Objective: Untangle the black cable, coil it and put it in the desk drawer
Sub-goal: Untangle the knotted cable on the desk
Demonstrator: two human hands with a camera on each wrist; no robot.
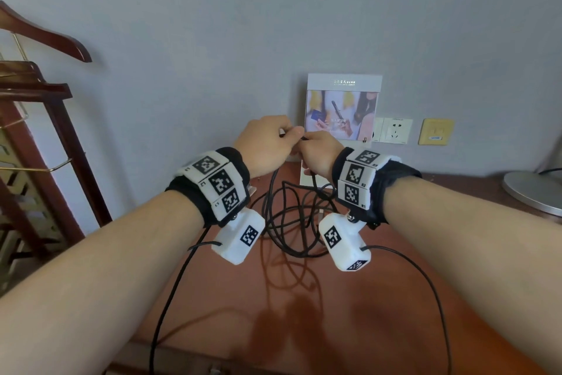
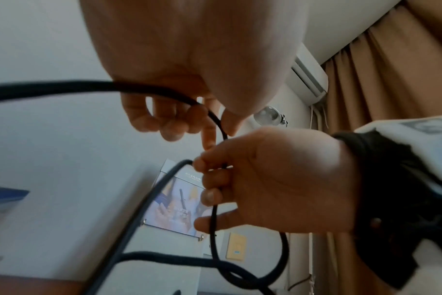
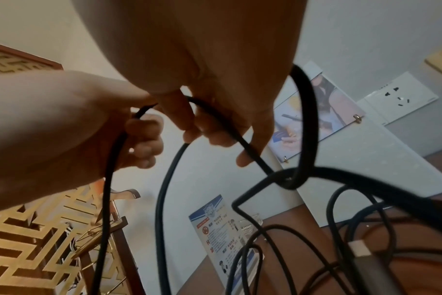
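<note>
Black cable (image 1: pixel 292 222) pinched by left hand (image 1: pixel 267 146), right hand (image 1: pixel 319 155); tangle over wooden desk (image 1: pixel 304 314).

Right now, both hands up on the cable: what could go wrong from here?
1. The black cable hangs in crossed loops, with a knot-like crossing below the right hand; pulling apart may tighten it.
2. The left hand and right hand pinch close together, so the loops below are unmanaged and could drag across the desk.
3. The upright leaflet stand sits just behind the hands; a swing might tip it.
</note>
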